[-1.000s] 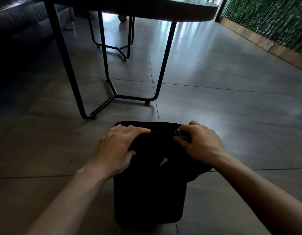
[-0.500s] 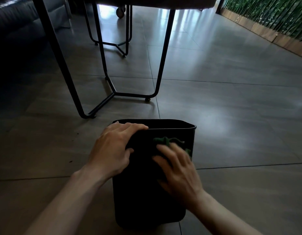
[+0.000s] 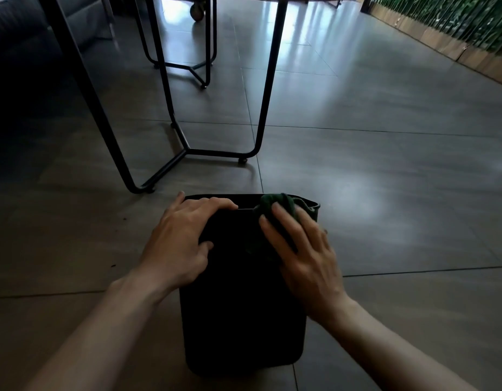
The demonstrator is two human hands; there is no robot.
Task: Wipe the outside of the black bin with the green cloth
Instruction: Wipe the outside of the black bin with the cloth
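The black bin (image 3: 238, 320) stands upright on the tiled floor, straight in front of me. My left hand (image 3: 182, 238) grips its near rim at the left corner, fingers curled over the edge. My right hand (image 3: 300, 249) lies flat against the bin's near wall at the upper right and presses the bunched green cloth (image 3: 272, 206) against it. The cloth reaches up over the rim at the right corner. Most of the cloth is hidden under my fingers.
A black metal table frame (image 3: 185, 149) stands on the floor just beyond the bin, with a second frame (image 3: 196, 66) farther back. A dark sofa (image 3: 16, 32) is at far left. A green plant wall with a wooden base (image 3: 441, 43) runs along the right.
My right hand with the cloth went from the rim down the near wall, then back up toward the right corner of the rim. My left hand stayed on the rim.
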